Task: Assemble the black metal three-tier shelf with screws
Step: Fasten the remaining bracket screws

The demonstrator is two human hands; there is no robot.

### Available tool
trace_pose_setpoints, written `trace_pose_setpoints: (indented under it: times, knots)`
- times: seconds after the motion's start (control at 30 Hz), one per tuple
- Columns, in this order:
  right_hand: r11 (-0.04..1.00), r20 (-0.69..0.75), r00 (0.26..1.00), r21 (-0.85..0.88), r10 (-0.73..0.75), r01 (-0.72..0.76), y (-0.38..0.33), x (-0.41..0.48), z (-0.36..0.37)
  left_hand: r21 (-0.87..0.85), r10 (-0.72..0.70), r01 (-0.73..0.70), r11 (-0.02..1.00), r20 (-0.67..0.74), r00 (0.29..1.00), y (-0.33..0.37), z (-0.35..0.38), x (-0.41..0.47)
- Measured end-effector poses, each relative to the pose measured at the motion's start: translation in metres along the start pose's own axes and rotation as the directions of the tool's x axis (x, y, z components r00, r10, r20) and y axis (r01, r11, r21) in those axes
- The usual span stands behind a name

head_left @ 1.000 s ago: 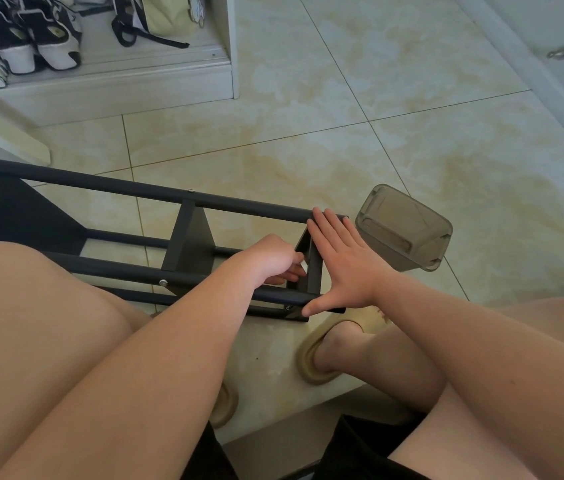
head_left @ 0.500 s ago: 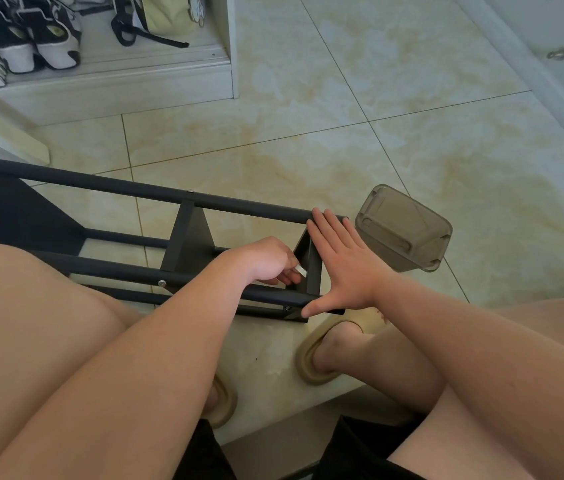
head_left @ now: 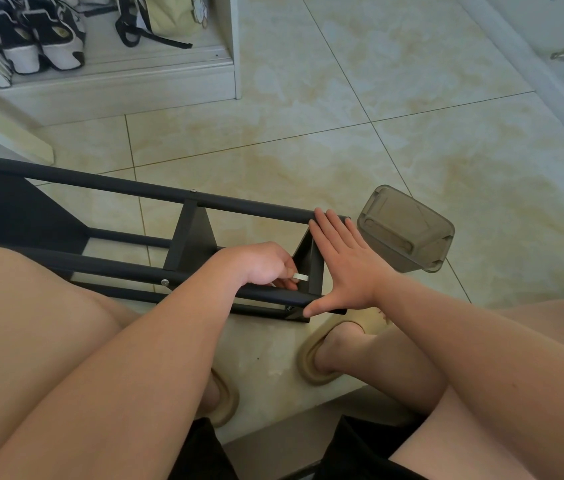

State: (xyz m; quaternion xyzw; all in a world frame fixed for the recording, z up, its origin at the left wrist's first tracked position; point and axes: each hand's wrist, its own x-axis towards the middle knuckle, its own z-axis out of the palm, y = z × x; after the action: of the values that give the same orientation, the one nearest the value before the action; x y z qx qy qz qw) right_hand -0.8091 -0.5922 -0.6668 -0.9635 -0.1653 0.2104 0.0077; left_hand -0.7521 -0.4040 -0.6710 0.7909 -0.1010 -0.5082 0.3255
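The black metal shelf (head_left: pixel 128 190) lies on its side on the tiled floor, its rails running left to right. My right hand (head_left: pixel 346 263) lies flat with straight fingers against the shelf's right end, fingertips on the far rail and thumb on the near rail. My left hand (head_left: pixel 263 263) reaches inside the frame beside the end tier and pinches a small silver tool (head_left: pixel 300 277). Screw heads show on the far rail (head_left: pixel 193 191), the near rail (head_left: pixel 165 282) and the lower right corner (head_left: pixel 289 309).
A translucent grey plastic box (head_left: pixel 405 228) sits on the floor just right of the shelf. My feet in tan slippers (head_left: pixel 311 358) rest below the frame. A white cabinet (head_left: pixel 117 81) with shoes and a bag stands at the back left. A wall runs along the upper right.
My left hand has shifted slightly inside the frame and the silver tool now shows past its fingers. The right hand and the shelf have stayed put.
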Motion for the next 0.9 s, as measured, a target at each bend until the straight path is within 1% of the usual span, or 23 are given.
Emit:
trace_pose_setpoints:
  times: [0.33, 0.5, 0.8, 0.83, 0.9]
  knots:
    - [1.000, 0.005, 1.000, 0.009, 0.003, -0.003, 0.000, -0.001, -0.001, 0.221, 0.025, -0.027, 0.975, 0.010, 1.000, 0.003, -0.001, -0.004]
    - [1.000, 0.003, 1.000, 0.012, 0.003, -0.003, 0.000, -0.001, 0.000, 0.269, 0.032, -0.041, 0.962, 0.037, 0.999, 0.006, -0.002, -0.007]
    - [1.000, 0.006, 1.000, 0.015, -0.008, 0.008, 0.001, -0.001, 0.000, 0.252, 0.005, -0.010, 0.968, 0.021, 1.000, 0.006, -0.001, -0.007]
    - [1.000, 0.006, 1.000, 0.013, -0.007, 0.007, 0.002, -0.001, 0.000, 0.265, -0.004, -0.001, 0.964, 0.018, 1.000, 0.009, 0.000, -0.008]
    - [1.000, 0.017, 1.000, 0.010, -0.006, 0.006, 0.002, -0.001, -0.001, 0.345, -0.044, 0.042, 0.938, -0.002, 0.999, 0.013, 0.001, -0.008]
